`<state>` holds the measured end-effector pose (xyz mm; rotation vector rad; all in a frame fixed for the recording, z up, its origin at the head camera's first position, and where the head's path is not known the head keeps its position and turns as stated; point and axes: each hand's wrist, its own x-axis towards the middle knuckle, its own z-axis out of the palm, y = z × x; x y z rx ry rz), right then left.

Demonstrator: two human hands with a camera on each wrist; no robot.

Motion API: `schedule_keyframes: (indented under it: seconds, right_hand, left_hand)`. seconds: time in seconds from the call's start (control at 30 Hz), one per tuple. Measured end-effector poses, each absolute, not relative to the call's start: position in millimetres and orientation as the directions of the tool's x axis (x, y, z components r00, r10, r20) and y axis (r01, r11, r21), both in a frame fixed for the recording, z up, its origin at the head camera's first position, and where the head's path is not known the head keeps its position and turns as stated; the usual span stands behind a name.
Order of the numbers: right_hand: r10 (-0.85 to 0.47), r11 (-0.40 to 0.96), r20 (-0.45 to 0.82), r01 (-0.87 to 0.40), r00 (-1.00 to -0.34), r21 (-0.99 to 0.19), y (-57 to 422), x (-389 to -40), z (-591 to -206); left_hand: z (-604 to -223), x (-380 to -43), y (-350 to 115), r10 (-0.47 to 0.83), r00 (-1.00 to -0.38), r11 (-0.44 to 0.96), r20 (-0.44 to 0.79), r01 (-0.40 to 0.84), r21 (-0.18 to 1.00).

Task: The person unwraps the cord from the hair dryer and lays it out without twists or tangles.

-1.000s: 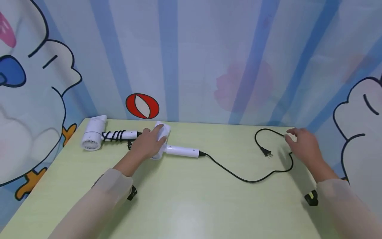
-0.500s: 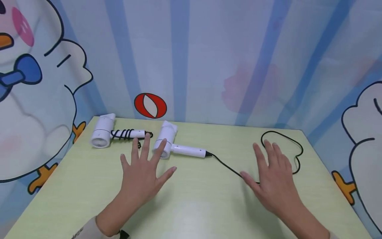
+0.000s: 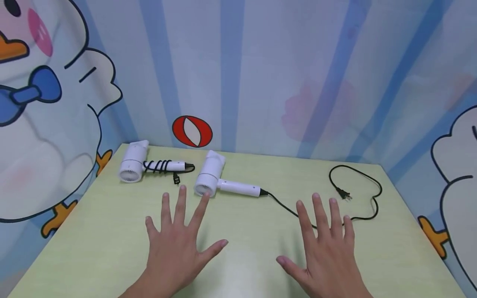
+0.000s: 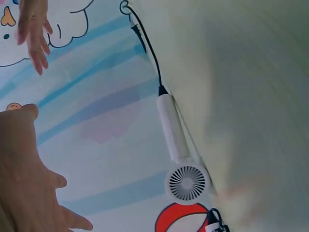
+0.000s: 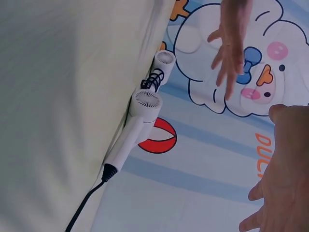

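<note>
Both hands are spread above the front of the table, holding nothing. The left hand (image 3: 175,248) is below the middle hair dryer in the head view, its index fingertip overlapping that dryer's air inlet. My right hand (image 3: 328,252) has straight fingers that overlap part of the black cord (image 3: 283,205). The middle white hair dryer (image 3: 210,171) lies with its handle pointing right; its cord loops to a two-prong plug (image 3: 343,193). Farther left lies a second white hair dryer (image 3: 134,161), its black cord wound round the handle and its plug hanging just below.
A pale yellow-green table (image 3: 246,248) carries both dryers near its back edge. Behind it stands a blue striped backdrop (image 3: 268,74) with cartoon ducks and a red oval. The loose cord spreads across the table's right side.
The left hand has left the middle hair dryer and the right hand has let go of the cord. Both have drawn back toward the front with fingers spread. The view has shifted slightly.
</note>
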<state>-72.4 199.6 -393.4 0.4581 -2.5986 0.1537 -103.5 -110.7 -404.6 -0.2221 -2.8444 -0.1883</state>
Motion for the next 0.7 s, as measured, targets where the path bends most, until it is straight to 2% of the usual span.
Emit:
schedule_keyframes:
  seconds: [0.33, 0.53, 0.7]
  right_hand:
    - [-0.273, 0.944, 0.503, -0.329, -0.820, -0.024, 196.4, -66.7, -403.9]
    - [-0.236, 0.963, 0.453, -0.270, -0.860, -0.012, 195.3, -62.4, -408.4]
    - [-0.215, 0.969, 0.441, -0.248, -0.871, -0.019, 191.6, -57.3, -414.2]
  left_hand:
    - [-418.5, -143.7, -135.1, 0.063, -0.971, 0.986, 0.229, 0.096, 0.138]
    - [-423.9, -200.2, -174.9, -0.018, -0.984, 0.983, 0.175, 0.015, 0.185]
    - [-423.5, -252.7, -211.6, -0.080, -0.982, 0.983, 0.169, -0.049, 0.177]
